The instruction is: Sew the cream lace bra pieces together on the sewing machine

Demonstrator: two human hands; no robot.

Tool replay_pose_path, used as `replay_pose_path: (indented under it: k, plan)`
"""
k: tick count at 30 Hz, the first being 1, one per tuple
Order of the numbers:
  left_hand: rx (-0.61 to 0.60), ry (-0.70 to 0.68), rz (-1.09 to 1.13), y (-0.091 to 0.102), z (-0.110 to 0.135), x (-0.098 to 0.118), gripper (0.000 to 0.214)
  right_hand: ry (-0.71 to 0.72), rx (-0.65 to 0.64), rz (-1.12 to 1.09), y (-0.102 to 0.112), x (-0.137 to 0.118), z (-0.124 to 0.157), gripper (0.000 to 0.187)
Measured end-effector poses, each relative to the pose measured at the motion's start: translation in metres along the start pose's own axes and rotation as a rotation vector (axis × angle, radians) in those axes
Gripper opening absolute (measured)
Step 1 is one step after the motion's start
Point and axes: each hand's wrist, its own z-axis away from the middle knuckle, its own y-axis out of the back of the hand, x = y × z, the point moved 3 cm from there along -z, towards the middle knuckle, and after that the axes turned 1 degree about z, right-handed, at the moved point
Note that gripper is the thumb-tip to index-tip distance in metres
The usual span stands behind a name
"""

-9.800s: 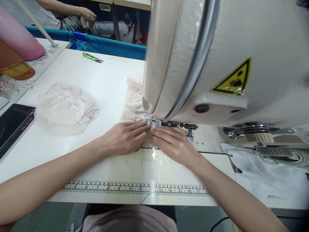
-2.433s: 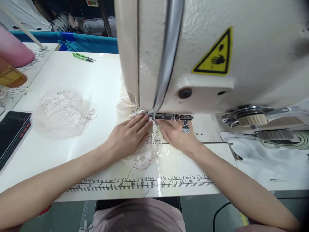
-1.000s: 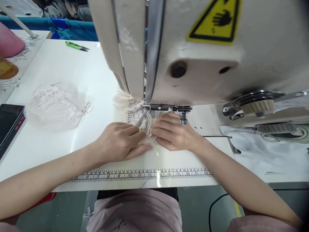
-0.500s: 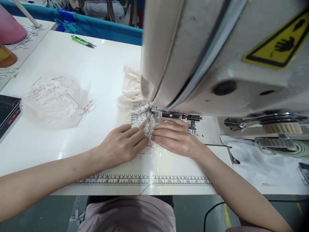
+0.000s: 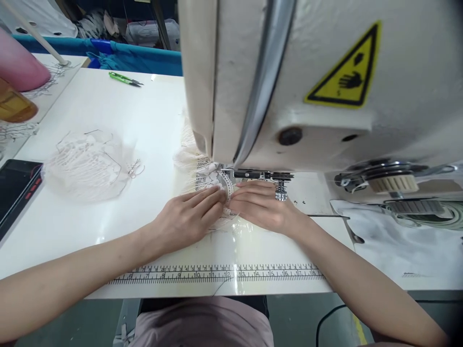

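Note:
A gathered piece of white lace point(image 5: 206, 180) with a scalloped trim edge lies under the sewing machine's presser foot point(image 5: 227, 169). My left hand point(image 5: 193, 212) is on the lace just in front of the foot, its fingers closed together on the fabric near the trim; the thumb tip is partly hidden. Across the trim, my right hand point(image 5: 262, 205) lies low beside the foot, fingers stretched out flat and fingertips touching the lace edge. Part of the lace's far end is behind the machine head point(image 5: 224, 72).
A sheer lace piece point(image 5: 87, 166) with loose threads lies left, near a black phone-like device point(image 5: 18, 188). Green thread snips point(image 5: 125, 78) rest farther back. Pink point(image 5: 25, 62) and amber point(image 5: 16, 103) thread cones stand far left. A printed ruler point(image 5: 217, 274) runs along the front edge.
The camera view has shifted, moving the machine head left in the picture. My left fingers have gone from a bent pinch to a flatter hold on the lace. My right hand stays beside the foot.

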Motion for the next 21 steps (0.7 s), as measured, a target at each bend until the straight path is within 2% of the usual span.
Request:
replay_pose_path:
  k: [5,10,17,21]
  plan:
    - [-0.003,0.013,-0.003,-0.002,-0.002,0.0,0.022,-0.045,-0.028,0.077,0.001,0.002,0.0,0.012]
    - [-0.007,0.02,-0.003,-0.004,-0.002,0.0,0.023,-0.075,-0.073,0.095,-0.001,0.005,0.003,0.017]
    - [0.008,0.008,0.022,-0.002,-0.003,-0.004,0.022,-0.026,-0.05,0.113,-0.004,0.0,0.004,0.015]
    - [0.022,0.06,0.004,0.001,-0.002,-0.006,0.015,-0.025,-0.07,0.178,-0.01,-0.006,0.003,0.016]
